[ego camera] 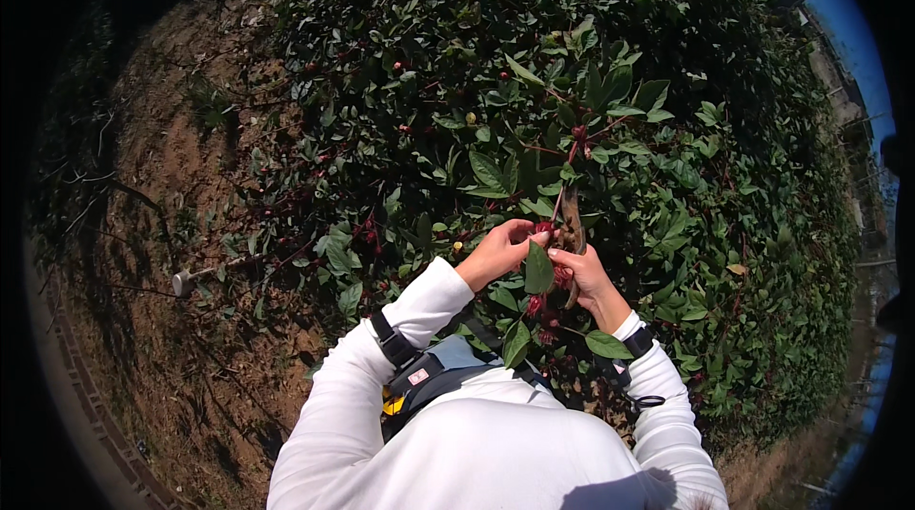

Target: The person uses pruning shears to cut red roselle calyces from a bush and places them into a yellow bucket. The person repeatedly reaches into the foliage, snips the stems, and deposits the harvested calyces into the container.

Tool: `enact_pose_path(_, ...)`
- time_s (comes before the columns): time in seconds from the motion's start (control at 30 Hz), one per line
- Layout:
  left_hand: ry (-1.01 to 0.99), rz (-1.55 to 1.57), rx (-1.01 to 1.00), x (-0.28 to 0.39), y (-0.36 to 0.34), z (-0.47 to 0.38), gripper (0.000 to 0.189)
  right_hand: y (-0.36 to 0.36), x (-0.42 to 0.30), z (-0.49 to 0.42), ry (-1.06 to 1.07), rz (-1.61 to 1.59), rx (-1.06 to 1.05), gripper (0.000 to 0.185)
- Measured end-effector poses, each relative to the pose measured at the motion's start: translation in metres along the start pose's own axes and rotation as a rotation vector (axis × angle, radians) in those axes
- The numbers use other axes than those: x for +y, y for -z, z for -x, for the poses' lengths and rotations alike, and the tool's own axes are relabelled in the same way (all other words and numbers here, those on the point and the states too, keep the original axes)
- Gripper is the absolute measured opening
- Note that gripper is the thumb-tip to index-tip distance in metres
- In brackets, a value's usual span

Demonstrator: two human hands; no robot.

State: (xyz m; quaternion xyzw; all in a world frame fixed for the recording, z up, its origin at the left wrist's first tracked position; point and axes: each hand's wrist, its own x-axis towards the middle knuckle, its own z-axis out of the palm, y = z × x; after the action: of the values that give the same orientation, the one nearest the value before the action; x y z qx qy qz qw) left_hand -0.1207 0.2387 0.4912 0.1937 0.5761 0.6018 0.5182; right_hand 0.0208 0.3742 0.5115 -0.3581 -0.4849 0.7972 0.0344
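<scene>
My left hand (504,251) is at the middle of the view, with thumb and fingers pinching a red calyx (543,227) on a roselle stem (562,197). Close beside it, my right hand (587,277) is closed around a curved brown tool (571,213), perhaps a sickle; its far end reaches up among the leaves. The right thumb points towards the left fingertips. Below the hands hang more red calyces (535,305) and a broad green leaf (539,268), which partly hides the stem.
Dense leafy roselle bushes (686,210) rise in front and to the right. Bare reddish soil (161,138) slopes on the left, where a pale round-ended object (183,284) sticks out near thin branches. A paved edge (86,395) curves along the lower left.
</scene>
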Motion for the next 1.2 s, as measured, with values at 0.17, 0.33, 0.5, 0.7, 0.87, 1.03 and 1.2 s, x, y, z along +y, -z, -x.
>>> enact_pose_path(0.17,-0.057,-0.014,0.016,-0.007,-0.023,-0.021,0.037,0.013,0.014,-0.003,0.009,0.092,0.074,0.026)
enact_pose_path(0.33,-0.01,0.166,-0.131,-0.02,-0.016,-0.027,0.025,0.022,0.011,-0.001,0.107,0.146,0.078,0.037)
enact_pose_path(0.5,-0.143,0.071,-0.242,-0.024,-0.015,-0.033,0.034,0.033,-0.016,0.021,0.271,0.713,0.137,0.044)
enact_pose_path(0.7,-0.235,0.137,-0.337,-0.015,-0.021,-0.042,0.04,0.039,-0.068,0.052,0.745,1.603,0.34,0.051)
enact_pose_path(0.87,-0.213,0.105,-0.389,-0.001,-0.02,-0.049,0.042,0.042,-0.103,0.062,0.92,2.048,0.289,0.052)
enact_pose_path(1.03,-0.207,0.042,-0.467,0.009,-0.017,-0.051,0.043,0.033,-0.127,0.064,1.076,2.265,0.261,0.035)
enact_pose_path(1.2,-0.33,-0.15,-0.517,0.015,-0.016,-0.055,0.037,0.02,-0.148,0.07,1.136,2.516,0.149,0.026)
